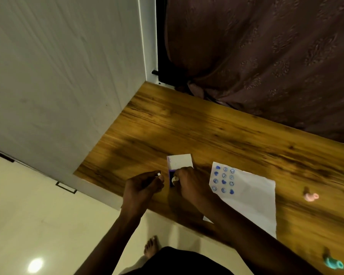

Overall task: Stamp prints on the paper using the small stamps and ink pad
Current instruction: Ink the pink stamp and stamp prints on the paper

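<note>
A white sheet of paper (252,197) lies on the wooden table (207,132), with several blue prints in rows at its upper left corner. Left of it sits the ink pad (171,178), its white lid (180,161) flipped up behind it. My right hand (189,183) is over the pad, pinching a small white stamp (175,179) against the blue surface. My left hand (145,185) hovers just left of the pad, fingers pinched on a small white piece I cannot identify. A pink stamp (311,196) and a teal stamp (333,262) lie to the right of the paper.
A grey wall (58,76) borders the table on the left and a brown curtain (266,56) hangs behind it. The table's near edge runs diagonally above the cream tiled floor (28,215), where a bare foot (151,247) shows.
</note>
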Demonstrator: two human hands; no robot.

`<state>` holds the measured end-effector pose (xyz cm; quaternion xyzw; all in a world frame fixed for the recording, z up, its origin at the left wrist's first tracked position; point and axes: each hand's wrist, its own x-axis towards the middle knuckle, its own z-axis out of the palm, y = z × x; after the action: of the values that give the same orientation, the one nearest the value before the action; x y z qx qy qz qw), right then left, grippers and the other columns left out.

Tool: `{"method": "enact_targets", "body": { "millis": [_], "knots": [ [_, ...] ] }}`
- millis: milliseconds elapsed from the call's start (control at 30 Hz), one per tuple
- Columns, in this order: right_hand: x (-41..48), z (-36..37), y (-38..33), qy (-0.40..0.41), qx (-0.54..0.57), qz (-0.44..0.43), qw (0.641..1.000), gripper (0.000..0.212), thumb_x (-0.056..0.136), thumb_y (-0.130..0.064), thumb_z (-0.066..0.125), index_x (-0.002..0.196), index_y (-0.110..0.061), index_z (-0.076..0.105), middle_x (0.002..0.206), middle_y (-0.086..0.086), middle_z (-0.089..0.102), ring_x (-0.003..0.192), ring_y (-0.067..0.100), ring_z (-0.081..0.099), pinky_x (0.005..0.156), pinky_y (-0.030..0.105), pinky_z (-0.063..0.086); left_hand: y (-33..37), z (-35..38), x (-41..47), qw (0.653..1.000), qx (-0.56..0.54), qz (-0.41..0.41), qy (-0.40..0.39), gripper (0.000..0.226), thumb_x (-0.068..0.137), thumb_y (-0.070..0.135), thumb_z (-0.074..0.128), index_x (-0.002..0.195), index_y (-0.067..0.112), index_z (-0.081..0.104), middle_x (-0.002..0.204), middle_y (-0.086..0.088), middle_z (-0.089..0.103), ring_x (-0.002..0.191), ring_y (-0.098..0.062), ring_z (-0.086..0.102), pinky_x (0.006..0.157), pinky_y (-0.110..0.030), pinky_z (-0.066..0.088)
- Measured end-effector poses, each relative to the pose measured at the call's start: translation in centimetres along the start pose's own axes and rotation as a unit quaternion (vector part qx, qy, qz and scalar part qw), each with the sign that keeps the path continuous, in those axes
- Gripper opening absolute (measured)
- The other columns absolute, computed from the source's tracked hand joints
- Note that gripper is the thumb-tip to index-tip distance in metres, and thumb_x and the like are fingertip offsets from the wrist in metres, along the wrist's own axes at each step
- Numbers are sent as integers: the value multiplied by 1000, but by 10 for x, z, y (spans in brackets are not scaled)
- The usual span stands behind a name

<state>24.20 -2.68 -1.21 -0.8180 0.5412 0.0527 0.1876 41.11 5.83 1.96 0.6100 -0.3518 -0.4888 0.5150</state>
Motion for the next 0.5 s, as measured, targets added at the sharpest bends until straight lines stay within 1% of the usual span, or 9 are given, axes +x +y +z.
{"method": "enact_targets", "body": {
  "millis": [67,133,167,200,267,300,400,467,500],
  "knots": [
    [0,-5,-2,20,-13,-6,1000,19,96,-15,56,112,-19,66,104,14,67,107,39,68,84,50,54,3,2,0,1000,3,10,-11,17,91,22,76,103,12,81,92,-9,83,88,-31,79,80,-43,66],
    [-4,-7,-3,9,0,-5,1000,27,101,-17,54,126,-17,62,127,17,65,122,37,62,101,48,50,5,4,2,1000,-2,16,-18,15,90,23,76,102,14,82,94,-9,83,88,-29,79,80,-45,66],
    [-8,-9,-2,17,27,-8,999,30,101,-19,56,131,-16,61,135,14,64,126,33,60,107,44,48,6,5,2,1000,-6,18,-22,14,90,23,77,101,16,83,94,-9,83,88,-29,79,80,-45,66],
    [-12,-13,1,44,68,-12,997,30,99,-21,61,128,-18,63,133,10,66,123,29,63,105,41,51,6,7,3,999,-9,23,-28,14,90,22,76,101,18,83,95,-8,83,88,-29,79,79,-43,66],
    [-23,-27,9,82,154,-10,985,22,93,-24,68,115,-22,70,116,4,75,107,22,70,93,35,57,7,11,4,998,-7,33,-48,15,92,21,75,105,20,82,98,-6,83,91,-25,80,77,-37,66],
    [-30,-34,16,96,189,-4,977,18,92,-26,69,109,-22,71,108,1,76,101,17,71,87,28,58,8,13,3,998,-4,36,-59,16,93,21,74,108,20,82,101,-4,83,93,-23,80,76,-34,65],
    [-54,-51,45,142,252,34,957,11,90,-31,71,100,-27,73,93,-13,75,82,-6,65,72,6,45,5,22,2,996,-7,31,-81,21,94,22,73,113,19,80,105,-4,83,98,-21,79,77,-32,64],
    [-72,-55,66,156,260,68,951,9,90,-33,73,98,-28,72,90,-17,72,78,-11,65,66,2,42,3,30,0,996,-10,17,-87,24,92,22,74,115,17,79,104,-5,83,96,-23,79,79,-35,65],
    [-80,-54,75,156,252,92,951,11,91,-33,73,99,-26,72,93,-13,75,81,-7,68,64,3,42,1,34,-1,996,-10,10,-91,25,92,20,75,116,15,79,104,-5,83,95,-24,79,79,-37,65]
  ]
}}
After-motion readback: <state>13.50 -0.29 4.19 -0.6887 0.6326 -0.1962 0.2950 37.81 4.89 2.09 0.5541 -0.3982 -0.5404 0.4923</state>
